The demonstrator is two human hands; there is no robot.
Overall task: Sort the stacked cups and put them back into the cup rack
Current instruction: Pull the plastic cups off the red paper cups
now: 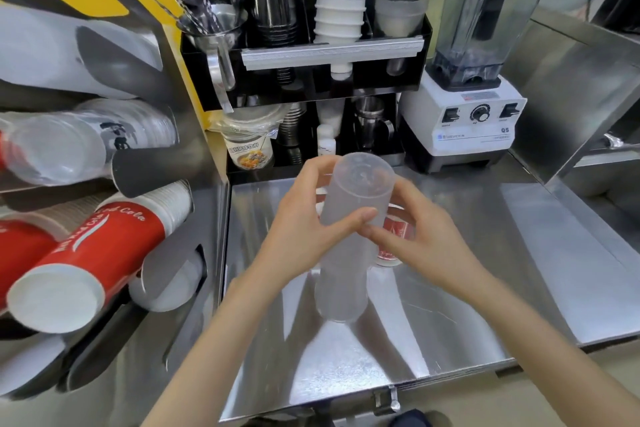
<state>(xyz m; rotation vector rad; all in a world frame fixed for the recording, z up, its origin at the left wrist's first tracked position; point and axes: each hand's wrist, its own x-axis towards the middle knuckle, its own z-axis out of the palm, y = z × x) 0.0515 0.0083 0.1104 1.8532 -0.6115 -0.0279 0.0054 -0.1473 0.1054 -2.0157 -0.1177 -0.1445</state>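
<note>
Frosted cup stack point(346, 236), both hands gripping it, left hand point(304, 229), right hand point(415, 239)

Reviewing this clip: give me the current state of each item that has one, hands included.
left hand: gripping the frosted cup stack
right hand: gripping the same stack
frosted cup stack: upside down, held, base on the steel counter
red-print cup: behind the stack
blender jar: seated on its base

Both forearms are bare, with no sleeves in view. The left hand point(304, 218) and the right hand point(415, 236) wear no gloves, rings or watch. Fingernails are short.
</note>
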